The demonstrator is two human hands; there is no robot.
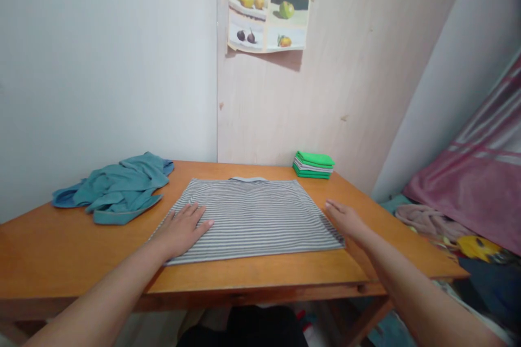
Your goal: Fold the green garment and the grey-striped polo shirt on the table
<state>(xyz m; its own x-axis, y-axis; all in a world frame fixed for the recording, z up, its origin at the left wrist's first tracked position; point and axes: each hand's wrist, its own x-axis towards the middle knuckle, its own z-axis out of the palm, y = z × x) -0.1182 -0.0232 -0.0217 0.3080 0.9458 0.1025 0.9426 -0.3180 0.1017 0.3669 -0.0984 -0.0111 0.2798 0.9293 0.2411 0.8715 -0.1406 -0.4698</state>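
Observation:
A grey-and-white striped shirt (252,217) lies spread flat on the wooden table, its neckband (248,179) at the far edge and its sides straight. My left hand (183,229) rests palm down on the shirt's left side, fingers spread and thumb pointing inward. Beside the right edge of the cloth is my right hand (345,219), fingers stretched out and held together, with nothing visible in it. Whether its fingertips touch the fabric or the tabletop, I cannot tell.
A loose heap of teal and blue clothes (126,184) sits at the table's back left. At the back right stands a neat stack of folded green and grey cloth (313,165). Beyond the table's right edge (451,271) are piled fabrics and a pink curtain (468,195).

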